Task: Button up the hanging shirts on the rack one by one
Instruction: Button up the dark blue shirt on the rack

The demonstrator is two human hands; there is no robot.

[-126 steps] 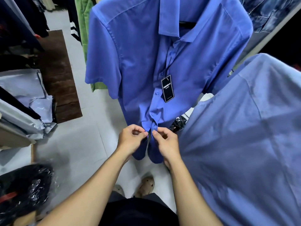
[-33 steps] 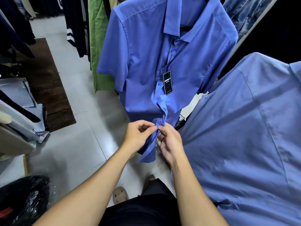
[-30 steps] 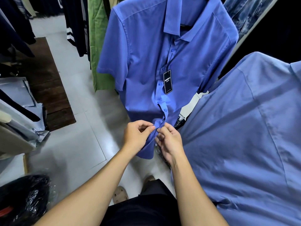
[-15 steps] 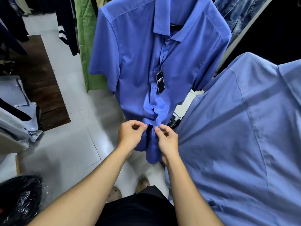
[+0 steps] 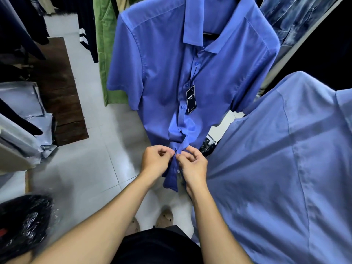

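The blue shirt [image 5: 162, 73] hangs at upper centre of the frame, its black tag [image 5: 191, 100] dangling beside the placket. Low at centre, the left hand [image 5: 155, 161] and right hand [image 5: 193, 166] each pinch a placket edge with their fingers [image 5: 172, 153], drawing both edges together (probably for a lower button; too small to see).

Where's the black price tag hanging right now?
The tag hangs mid-chest on the blue shirt, just right of the button row, above both hands.
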